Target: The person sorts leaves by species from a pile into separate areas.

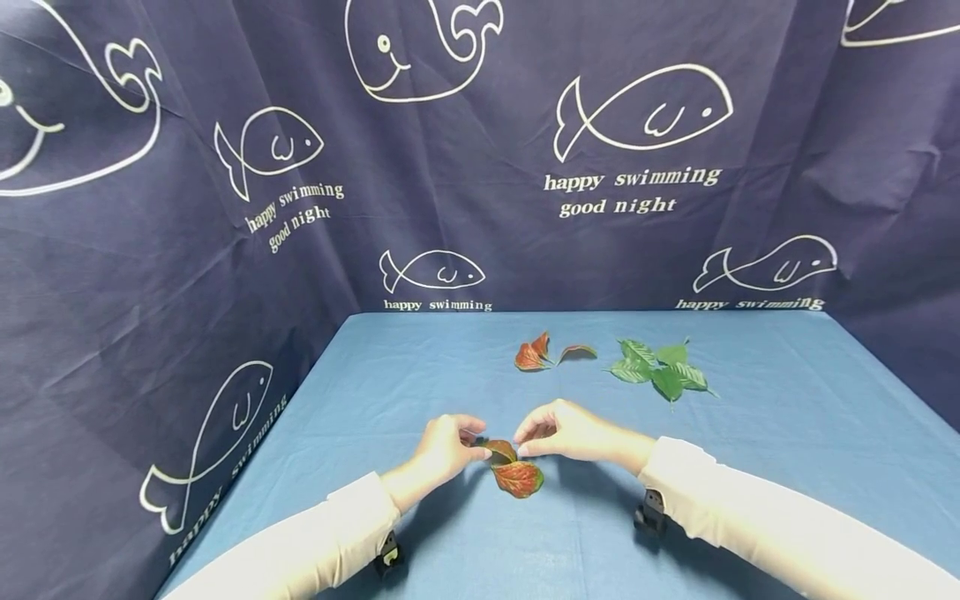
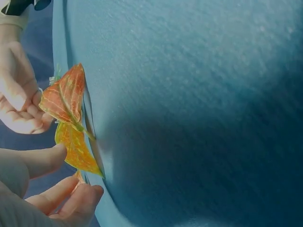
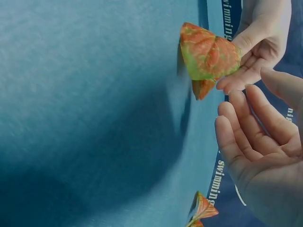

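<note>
Two red-orange leaves with green edges lie close together on the blue cloth in the head view: a curved upper leaf [image 1: 501,450] and a broader lower leaf [image 1: 519,479]. My left hand [image 1: 450,446] is at the upper leaf's left side, its thumb tip beside or touching the edge. In the left wrist view, a gap separates that thumb [image 2: 52,156] from the fingers, with the yellow-orange leaf [image 2: 78,149] behind. To the right of the leaves hovers my right hand [image 1: 566,433], fingers loosely bent and holding nothing; the right wrist view shows its bare palm [image 3: 270,156].
Farther back on the blue cloth [image 1: 420,358] lie several red leaves [image 1: 531,357]. A cluster of green leaves [image 1: 667,375] sits to their right. Dark blue curtains [image 1: 517,233] with white fish drawings stand behind and at the left.
</note>
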`<action>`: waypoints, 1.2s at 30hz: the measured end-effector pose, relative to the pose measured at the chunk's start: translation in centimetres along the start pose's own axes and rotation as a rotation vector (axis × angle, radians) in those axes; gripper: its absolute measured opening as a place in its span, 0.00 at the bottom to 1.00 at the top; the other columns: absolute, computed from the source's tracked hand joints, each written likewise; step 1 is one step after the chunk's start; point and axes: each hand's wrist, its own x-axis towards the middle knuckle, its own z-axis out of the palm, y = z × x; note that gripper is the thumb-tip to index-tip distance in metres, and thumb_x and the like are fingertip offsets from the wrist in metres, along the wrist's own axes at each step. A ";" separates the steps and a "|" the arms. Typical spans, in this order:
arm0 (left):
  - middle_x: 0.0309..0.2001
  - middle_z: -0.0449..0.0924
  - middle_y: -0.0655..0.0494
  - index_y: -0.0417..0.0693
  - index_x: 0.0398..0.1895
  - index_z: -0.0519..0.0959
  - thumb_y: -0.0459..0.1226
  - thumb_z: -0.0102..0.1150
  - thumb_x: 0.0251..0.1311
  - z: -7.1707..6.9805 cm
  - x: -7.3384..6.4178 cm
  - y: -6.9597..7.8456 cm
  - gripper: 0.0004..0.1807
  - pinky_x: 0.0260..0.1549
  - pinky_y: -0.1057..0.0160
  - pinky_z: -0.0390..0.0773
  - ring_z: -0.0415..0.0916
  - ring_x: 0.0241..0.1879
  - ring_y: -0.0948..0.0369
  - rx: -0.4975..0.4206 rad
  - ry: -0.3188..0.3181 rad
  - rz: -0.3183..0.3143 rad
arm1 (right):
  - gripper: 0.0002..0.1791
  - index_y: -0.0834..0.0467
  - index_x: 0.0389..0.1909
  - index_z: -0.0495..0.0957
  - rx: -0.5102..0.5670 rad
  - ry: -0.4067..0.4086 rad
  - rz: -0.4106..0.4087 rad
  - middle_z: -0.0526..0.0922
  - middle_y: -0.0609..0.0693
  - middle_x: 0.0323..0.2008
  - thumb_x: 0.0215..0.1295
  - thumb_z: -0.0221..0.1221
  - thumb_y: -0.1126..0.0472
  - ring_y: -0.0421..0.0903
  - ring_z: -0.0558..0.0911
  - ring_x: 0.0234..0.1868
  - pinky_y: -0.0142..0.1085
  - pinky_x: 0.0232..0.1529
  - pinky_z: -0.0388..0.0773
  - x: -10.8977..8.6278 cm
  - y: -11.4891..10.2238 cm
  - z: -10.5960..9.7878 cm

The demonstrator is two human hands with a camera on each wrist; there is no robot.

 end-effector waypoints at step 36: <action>0.19 0.81 0.49 0.24 0.36 0.80 0.34 0.61 0.63 0.9 1.2 0.0 0.14 0.28 0.63 0.86 0.81 0.18 0.60 -0.596 -0.192 -0.457 | 0.05 0.67 0.33 0.85 -0.007 -0.090 -0.071 0.87 0.56 0.27 0.56 0.64 0.69 0.31 0.80 0.26 0.26 0.30 0.79 -0.8 0.5 1.5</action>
